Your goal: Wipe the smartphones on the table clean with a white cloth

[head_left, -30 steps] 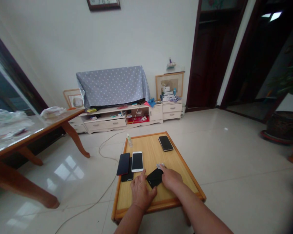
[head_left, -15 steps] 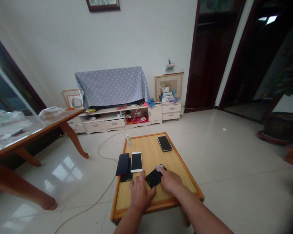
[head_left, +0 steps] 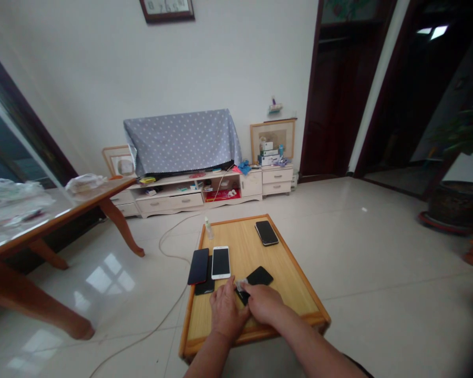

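Note:
A black smartphone [head_left: 260, 276] lies aslant on the small wooden table [head_left: 240, 236], near its front. My left hand [head_left: 225, 307] rests at the phone's near left end, with thumb and forefinger braced against its edges. My right hand [head_left: 265, 303] presses a crumpled whitish wipe [head_left: 242, 284] on the phone's left end, fingers closed over it. Just beyond my left hand is a white phone [head_left: 220, 262] with a dark screen. Beside it, a dark phone with a red edge [head_left: 198, 265] partly covers another black phone [head_left: 205, 285].
Another black phone [head_left: 266, 232] sits at the table's far right. A small clear spray bottle [head_left: 208, 229] stands at the far left corner. To the left is a larger wooden table [head_left: 116, 188] with plastic bags. A cable [head_left: 163, 315] runs over the floor.
My right hand has slid the wipe leftward along the phone, from its far right end to the end by my left hand. My left hand stays put.

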`<action>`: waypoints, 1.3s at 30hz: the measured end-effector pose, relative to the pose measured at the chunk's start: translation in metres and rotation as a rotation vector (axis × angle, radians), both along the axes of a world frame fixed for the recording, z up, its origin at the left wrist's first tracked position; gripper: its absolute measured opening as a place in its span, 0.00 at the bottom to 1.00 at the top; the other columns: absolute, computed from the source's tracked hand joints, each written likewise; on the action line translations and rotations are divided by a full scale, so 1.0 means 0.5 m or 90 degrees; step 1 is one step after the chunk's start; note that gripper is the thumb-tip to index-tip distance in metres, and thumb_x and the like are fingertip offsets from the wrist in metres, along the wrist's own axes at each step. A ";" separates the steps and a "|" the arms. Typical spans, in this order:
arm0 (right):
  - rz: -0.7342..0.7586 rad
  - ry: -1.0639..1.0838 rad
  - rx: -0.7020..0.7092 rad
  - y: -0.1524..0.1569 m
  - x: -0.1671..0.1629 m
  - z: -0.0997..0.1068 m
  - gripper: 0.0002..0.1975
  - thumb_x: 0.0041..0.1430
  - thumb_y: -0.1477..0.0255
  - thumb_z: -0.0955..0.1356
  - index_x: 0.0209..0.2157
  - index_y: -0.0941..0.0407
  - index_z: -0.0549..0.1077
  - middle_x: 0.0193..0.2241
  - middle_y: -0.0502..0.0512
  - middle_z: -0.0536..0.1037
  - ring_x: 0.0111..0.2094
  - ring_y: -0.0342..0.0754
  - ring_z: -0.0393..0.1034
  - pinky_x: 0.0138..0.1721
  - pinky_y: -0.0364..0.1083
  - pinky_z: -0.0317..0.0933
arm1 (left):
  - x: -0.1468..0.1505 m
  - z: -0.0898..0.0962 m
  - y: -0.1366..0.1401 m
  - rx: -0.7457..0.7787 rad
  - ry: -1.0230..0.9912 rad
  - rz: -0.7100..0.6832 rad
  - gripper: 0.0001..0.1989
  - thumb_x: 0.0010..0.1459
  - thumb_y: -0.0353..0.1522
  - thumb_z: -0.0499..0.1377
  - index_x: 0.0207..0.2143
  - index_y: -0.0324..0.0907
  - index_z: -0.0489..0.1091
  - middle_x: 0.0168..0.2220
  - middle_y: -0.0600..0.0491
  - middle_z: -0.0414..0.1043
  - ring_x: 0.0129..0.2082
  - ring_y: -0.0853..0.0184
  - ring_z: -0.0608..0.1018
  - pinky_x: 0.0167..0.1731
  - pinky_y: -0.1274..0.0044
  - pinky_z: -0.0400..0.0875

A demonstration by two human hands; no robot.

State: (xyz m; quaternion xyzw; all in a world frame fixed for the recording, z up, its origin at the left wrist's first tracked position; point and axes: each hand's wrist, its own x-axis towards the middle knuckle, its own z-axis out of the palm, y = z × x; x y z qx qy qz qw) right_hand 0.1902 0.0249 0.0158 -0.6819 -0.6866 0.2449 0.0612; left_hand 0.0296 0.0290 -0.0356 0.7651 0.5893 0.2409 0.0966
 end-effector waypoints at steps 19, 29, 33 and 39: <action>-0.037 -0.020 -0.012 -0.004 0.045 0.003 0.30 0.63 0.71 0.60 0.66 0.43 0.60 0.55 0.57 0.77 0.52 0.55 0.74 0.48 0.49 0.63 | 0.001 0.004 -0.002 -0.011 -0.004 0.005 0.42 0.49 0.40 0.63 0.65 0.40 0.54 0.52 0.44 0.73 0.56 0.54 0.70 0.60 0.62 0.52; 0.064 -0.025 0.014 -0.054 0.019 -0.006 0.26 0.64 0.65 0.61 0.63 0.41 0.64 0.49 0.57 0.80 0.48 0.56 0.76 0.45 0.49 0.64 | -0.003 0.001 -0.002 -0.005 0.007 0.004 0.37 0.49 0.40 0.62 0.62 0.42 0.59 0.53 0.44 0.73 0.57 0.54 0.70 0.60 0.62 0.52; -0.039 -0.073 -0.004 -0.039 0.065 -0.003 0.29 0.64 0.70 0.59 0.66 0.43 0.61 0.50 0.59 0.79 0.49 0.56 0.75 0.45 0.50 0.64 | -0.002 0.007 -0.006 -0.010 0.024 -0.005 0.35 0.49 0.41 0.63 0.59 0.42 0.62 0.55 0.44 0.72 0.57 0.54 0.69 0.59 0.63 0.53; -0.086 -0.093 -0.019 -0.021 0.095 -0.011 0.31 0.64 0.72 0.59 0.68 0.47 0.57 0.50 0.61 0.79 0.49 0.57 0.76 0.44 0.50 0.64 | -0.001 0.015 -0.012 0.009 0.027 -0.011 0.34 0.49 0.41 0.63 0.59 0.43 0.63 0.54 0.45 0.72 0.57 0.54 0.69 0.59 0.62 0.52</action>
